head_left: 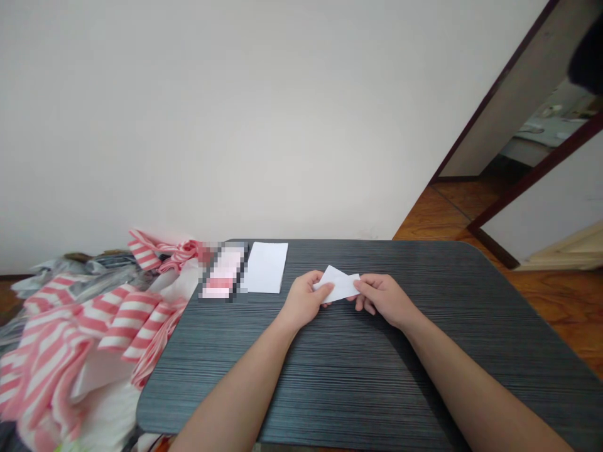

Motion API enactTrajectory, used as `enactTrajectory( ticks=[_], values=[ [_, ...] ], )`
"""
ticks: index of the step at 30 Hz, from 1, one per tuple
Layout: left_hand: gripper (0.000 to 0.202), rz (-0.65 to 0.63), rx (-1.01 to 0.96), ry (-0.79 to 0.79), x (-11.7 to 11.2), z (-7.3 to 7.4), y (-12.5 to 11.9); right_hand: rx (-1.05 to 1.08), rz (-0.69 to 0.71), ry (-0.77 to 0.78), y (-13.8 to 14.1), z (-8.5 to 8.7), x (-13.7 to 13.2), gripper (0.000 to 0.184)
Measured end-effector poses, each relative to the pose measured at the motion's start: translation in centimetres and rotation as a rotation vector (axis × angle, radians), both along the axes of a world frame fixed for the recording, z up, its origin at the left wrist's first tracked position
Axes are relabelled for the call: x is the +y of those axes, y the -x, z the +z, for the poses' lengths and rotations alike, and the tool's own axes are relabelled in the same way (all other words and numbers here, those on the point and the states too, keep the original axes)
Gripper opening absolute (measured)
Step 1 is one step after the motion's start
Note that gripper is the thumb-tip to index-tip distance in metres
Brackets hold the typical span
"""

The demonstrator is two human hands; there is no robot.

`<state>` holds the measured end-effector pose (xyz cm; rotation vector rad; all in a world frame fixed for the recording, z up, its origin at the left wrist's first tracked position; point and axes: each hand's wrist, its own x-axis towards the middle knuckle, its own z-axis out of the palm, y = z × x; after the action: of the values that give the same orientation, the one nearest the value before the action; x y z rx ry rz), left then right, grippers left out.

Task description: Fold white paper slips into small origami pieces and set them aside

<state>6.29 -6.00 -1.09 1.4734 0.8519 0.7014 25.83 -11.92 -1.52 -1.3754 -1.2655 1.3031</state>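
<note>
Between my two hands is a small folded piece of white paper [340, 286], held just above the dark table. My left hand [305, 301] pinches its left end, thumb on top and fingers beneath. At the other end, my right hand [380, 297] grips a corner between thumb and fingers, its lower fingers loosely curled. The paper has slanted edges and a notch along its top. Its underside is hidden.
A stack of white paper sheets [266, 268] lies at the back left of the dark ribbed table [358, 383]. Beside it is a pixelated flat item [223, 271]. Red-and-white striped cloth [132, 317] is heaped left of the table. A wall [282, 125] rises behind; a doorway opens at right.
</note>
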Motion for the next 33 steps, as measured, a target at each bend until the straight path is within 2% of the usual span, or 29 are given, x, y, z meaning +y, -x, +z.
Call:
enactTrajectory(
  ticks=[7, 15, 19, 28, 33],
  values=[
    [0.031, -0.019, -0.088, 0.048, -0.2, 0.2, -0.2, 0.0, -0.003, -0.003, 0.5, 0.0, -0.1, 0.03],
    [0.025, -0.021, -0.054, -0.029, -0.4, 0.3, -0.1, -0.093, 0.051, 0.01, 1.1, 0.9, -0.3, 0.026],
    [0.027, -0.021, -0.065, 0.011, -0.3, 0.4, -0.2, -0.116, 0.033, 0.001, 1.1, 1.3, -0.4, 0.03],
    [0.03, 0.058, -0.119, 0.076, 0.4, -1.1, -0.1, -0.013, -0.008, -0.006, 0.7, 0.7, -0.2, 0.03],
    [0.03, 0.068, -0.144, 0.072, 0.4, -1.2, -0.2, 0.012, -0.046, 0.009, 0.7, 0.5, -0.1, 0.03]
  ],
)
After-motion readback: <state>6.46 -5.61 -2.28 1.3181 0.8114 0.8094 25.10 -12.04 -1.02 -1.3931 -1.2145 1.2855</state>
